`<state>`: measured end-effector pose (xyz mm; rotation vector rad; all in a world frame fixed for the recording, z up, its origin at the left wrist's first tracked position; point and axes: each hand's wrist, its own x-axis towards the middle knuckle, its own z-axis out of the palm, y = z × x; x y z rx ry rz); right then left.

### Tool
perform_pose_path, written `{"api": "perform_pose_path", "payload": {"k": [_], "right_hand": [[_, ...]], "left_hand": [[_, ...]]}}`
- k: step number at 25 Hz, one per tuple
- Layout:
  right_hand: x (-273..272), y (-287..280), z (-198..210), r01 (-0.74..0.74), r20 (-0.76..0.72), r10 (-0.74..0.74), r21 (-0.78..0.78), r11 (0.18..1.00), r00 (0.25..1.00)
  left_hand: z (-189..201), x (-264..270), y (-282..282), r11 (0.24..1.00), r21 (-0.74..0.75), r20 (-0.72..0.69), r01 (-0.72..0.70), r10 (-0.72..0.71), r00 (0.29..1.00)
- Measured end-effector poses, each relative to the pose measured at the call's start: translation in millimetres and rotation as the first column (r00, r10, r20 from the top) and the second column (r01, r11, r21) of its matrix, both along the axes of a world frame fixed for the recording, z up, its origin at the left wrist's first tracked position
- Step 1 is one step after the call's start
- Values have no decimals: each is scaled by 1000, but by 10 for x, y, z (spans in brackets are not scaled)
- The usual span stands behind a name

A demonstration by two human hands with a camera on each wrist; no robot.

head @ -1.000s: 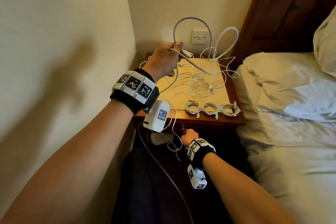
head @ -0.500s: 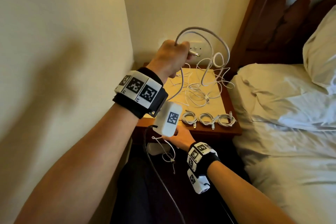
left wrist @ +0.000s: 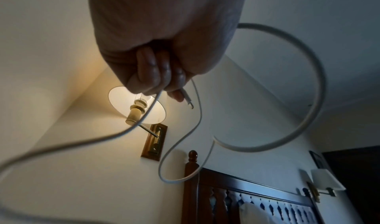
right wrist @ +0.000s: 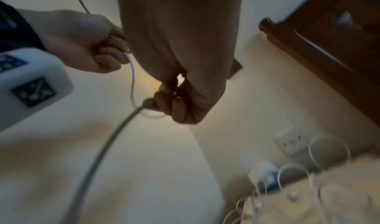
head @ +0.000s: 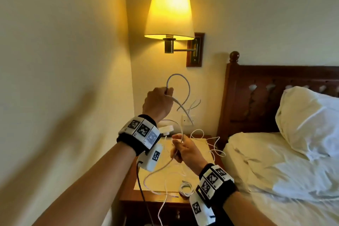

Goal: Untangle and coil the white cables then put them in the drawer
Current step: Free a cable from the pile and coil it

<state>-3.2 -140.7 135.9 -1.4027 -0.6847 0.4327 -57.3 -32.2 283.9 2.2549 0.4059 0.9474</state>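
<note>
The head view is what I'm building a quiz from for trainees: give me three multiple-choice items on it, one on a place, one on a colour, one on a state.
1. Where is the small coiled white cable bundle?
A. on the wooden nightstand's front edge
B. on the bed
C. in the left hand

2. What colour is the lit wall lamp's shade?
A. blue
B. yellow-cream
C. black

3. How is the left hand?
A. flat on the wall
B. hanging idle
C. raised, gripping a looped thick white cable

Key:
1 A, the coiled bundle lies on the nightstand.
2 B, the shade glows yellow-cream.
3 C, the left hand holds the thick cable; the right hand holds it lower.
</note>
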Motion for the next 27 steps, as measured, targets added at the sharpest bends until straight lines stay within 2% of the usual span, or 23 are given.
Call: {"api": "perform_pose_path", "payload": {"k": [3, 6, 7, 8, 10, 12, 15, 17, 18, 19, 21, 23, 24, 25, 27], "right_hand": [[293, -141, 463, 107, 219, -80, -117, 987, 972], [377, -333, 991, 271, 503, -108, -263, 926, 858], [358, -397, 1150, 337, 573, -137, -258, 906, 808], [298, -459, 1320, 390, 612, -196, -201, 899, 767], [179, -567, 1646, 440, 616, -360, 24, 898, 700], [58, -653, 1941, 396, 637, -457, 248, 884, 621], [-29, -748, 2264, 300, 736, -505, 408, 862, 450], [-39, -872, 2531, 311, 676, -523, 421, 852, 519], [-14, -934, 2643, 331, 644, -491, 363, 871, 587], [21, -988, 2739, 370, 663, -442, 257, 892, 604], [54, -1009, 2851, 472, 794, -314, 39, 881, 520], [30, -884, 2890, 482, 861, -187, -76, 873, 474], [17, -810, 2897, 470, 866, -156, -99, 877, 475], [18, -751, 2895, 466, 870, -141, -110, 878, 472], [26, -702, 2895, 459, 876, -115, -130, 879, 468]], "left_hand": [[210, -76, 70, 994, 77, 24, -73, 72, 997], [474, -160, 98, 989, 111, 62, -94, 88, 994], [566, -179, 92, 991, 109, 87, -83, 73, 994], [663, -199, 67, 993, 106, 109, -59, 47, 993], [816, -224, -7, 995, 102, 143, -13, -2, 990], [974, -265, -139, 995, 91, 169, 30, -45, 985], [1135, -386, -312, 993, 33, 192, 110, -114, 975], [1229, -470, -274, 992, 84, 35, 90, -93, 995], [1263, -514, -212, 991, 109, -92, 83, -73, 993], [1310, -562, -164, 987, 132, -213, 88, -58, 975], [1371, -615, -111, 970, 204, -393, 135, -45, 918], [1386, -614, -177, 944, 257, -387, 206, -95, 917], [1392, -608, -257, 934, 226, -344, 275, -187, 920], [1373, -615, -332, 915, 147, -300, 377, -322, 898], [1331, -663, -437, 804, -119, -201, 583, -594, 779]]}}
